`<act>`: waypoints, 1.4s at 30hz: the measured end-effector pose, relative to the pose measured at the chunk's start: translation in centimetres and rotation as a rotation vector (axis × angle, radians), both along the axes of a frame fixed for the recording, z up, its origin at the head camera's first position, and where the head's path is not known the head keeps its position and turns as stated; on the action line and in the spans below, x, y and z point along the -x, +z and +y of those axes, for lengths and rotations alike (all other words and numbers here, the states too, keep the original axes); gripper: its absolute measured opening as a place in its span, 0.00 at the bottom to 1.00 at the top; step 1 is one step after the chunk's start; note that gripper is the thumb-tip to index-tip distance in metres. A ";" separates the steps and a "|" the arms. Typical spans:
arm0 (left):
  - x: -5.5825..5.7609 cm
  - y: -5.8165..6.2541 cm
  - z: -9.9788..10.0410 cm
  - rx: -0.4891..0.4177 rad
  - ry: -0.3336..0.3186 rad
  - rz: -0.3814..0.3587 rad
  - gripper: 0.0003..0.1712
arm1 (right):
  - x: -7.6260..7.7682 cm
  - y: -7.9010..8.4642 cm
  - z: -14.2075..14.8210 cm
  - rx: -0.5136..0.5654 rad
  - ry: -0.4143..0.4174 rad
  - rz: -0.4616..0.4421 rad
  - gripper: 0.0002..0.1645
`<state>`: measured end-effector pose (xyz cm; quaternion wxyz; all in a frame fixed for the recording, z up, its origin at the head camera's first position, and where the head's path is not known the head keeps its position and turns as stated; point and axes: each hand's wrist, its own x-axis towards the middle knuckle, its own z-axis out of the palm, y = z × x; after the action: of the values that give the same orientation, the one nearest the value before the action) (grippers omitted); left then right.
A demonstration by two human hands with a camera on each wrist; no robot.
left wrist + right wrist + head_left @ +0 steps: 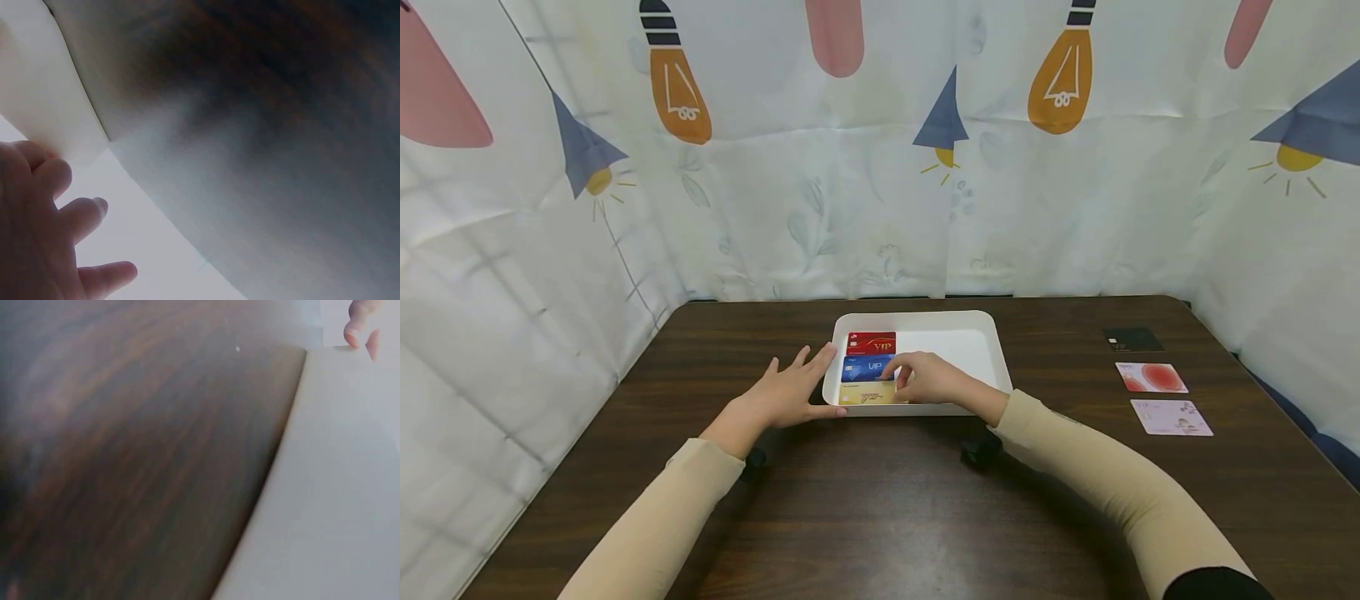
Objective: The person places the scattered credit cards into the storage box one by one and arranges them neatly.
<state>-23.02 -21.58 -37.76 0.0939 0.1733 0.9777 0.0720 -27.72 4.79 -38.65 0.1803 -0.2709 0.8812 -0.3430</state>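
Note:
A white tray (pixel 955 332) lies on the dark wooden table. In its left part a red VIP card (pixel 871 342), a blue VIP card (pixel 863 367) and a gold card (pixel 868 394) lie one below another. My right hand (pixel 931 377) reaches in over the front rim, its bent thumb and fingers pinching the gold card's right end and covering that corner. With fingers spread, my left hand (pixel 790 396) rests against the tray's left side, thumb at the front rim. In the right wrist view, fingertips of the left hand (pixel 355 331) touch the tray's corner.
To the right on the table (pixel 880 517) lie a black card (pixel 1132 339), a red-and-white card (pixel 1152 377) and a pale pink card (pixel 1172 417) in a column. A patterned white curtain (pixel 880 217) hangs behind and beside the table.

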 end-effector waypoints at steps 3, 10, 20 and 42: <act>0.0 0.1 0.0 -0.007 0.002 -0.006 0.66 | 0.0 0.2 0.6 0.025 -0.021 0.023 0.18; 0.1 -0.2 0.0 -0.012 -0.006 0.001 0.66 | 0.2 1.0 2.7 0.086 -0.037 0.108 0.15; 0.2 -0.2 0.1 -0.013 -0.014 0.003 0.66 | -0.1 1.2 6.5 0.178 -0.109 0.202 0.14; 0.1 -0.2 -0.1 -0.026 0.000 0.000 0.66 | 0.0 1.6 15.7 0.268 -0.179 0.277 0.15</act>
<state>-23.08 -21.64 -37.92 0.0915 0.1747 0.9767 0.0848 -27.71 20.47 -37.02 -0.0112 -0.2575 0.8647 -0.4312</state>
